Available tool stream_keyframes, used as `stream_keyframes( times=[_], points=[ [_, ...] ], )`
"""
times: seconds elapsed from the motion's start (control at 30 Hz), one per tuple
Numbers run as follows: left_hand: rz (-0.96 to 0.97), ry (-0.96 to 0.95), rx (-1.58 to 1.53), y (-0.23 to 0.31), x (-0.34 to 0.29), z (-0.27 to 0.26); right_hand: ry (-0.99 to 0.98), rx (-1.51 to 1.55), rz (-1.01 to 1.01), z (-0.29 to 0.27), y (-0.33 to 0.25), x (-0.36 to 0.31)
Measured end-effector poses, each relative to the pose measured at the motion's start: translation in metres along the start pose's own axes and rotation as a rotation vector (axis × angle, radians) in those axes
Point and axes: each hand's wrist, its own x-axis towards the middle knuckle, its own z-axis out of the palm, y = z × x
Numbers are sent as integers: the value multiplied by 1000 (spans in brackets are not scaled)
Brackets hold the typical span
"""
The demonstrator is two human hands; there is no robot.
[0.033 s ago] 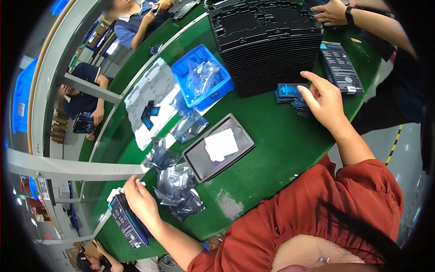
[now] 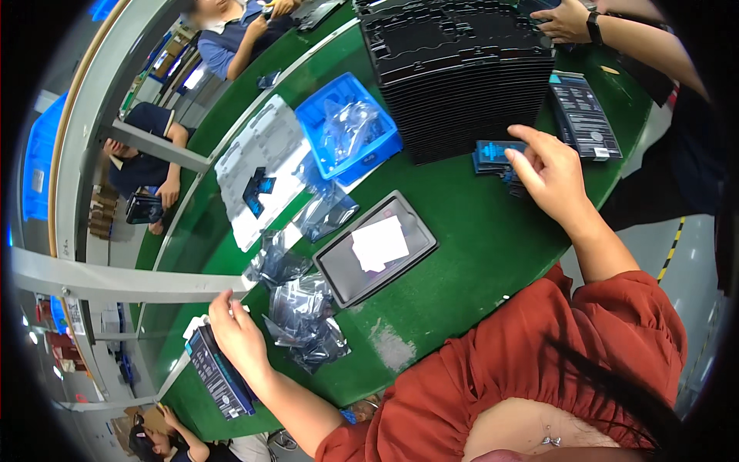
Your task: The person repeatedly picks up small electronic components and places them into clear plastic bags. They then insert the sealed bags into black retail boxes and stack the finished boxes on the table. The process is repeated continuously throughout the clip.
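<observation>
My left hand (image 2: 237,335) hovers at the lower left, fingers stretched and slightly apart, beside upright dark printed boxes (image 2: 219,377) with an opened white flap. It partly covers them; nothing shows in its fingers. On the right, my right hand (image 2: 550,171) has thumb and index finger spread, with its other fingers curled. Its thumb is next to a small pile of blue-and-black flat packets (image 2: 496,156), and I cannot tell whether it touches them. Between the hands lies a shallow dark tray (image 2: 354,288), tilted to my view, with white paper sheets (image 2: 380,242) in it.
Clear plastic bags (image 2: 304,316) lie left of the tray. Behind them are a grey sheet (image 2: 245,163) and a blue bin (image 2: 389,146) with bagged items. A tall stack of black trays (image 2: 462,100) and a dark box (image 2: 583,115) stand farther back. Co-workers sit around.
The view has shifted slightly. My left hand's fingertips have moved a little, with the thumb closer to the index finger. My right hand stays by the packets.
</observation>
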Motion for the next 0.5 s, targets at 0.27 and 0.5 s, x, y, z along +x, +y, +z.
stream_keyframes(
  times=[0.27,0.5],
  points=[
    [145,-315,6,33,103,39,-193,204,-629,27,-46,-3],
    [153,-579,116,-31,175,122,-240,265,-715,49,-26,-6]
  ],
)
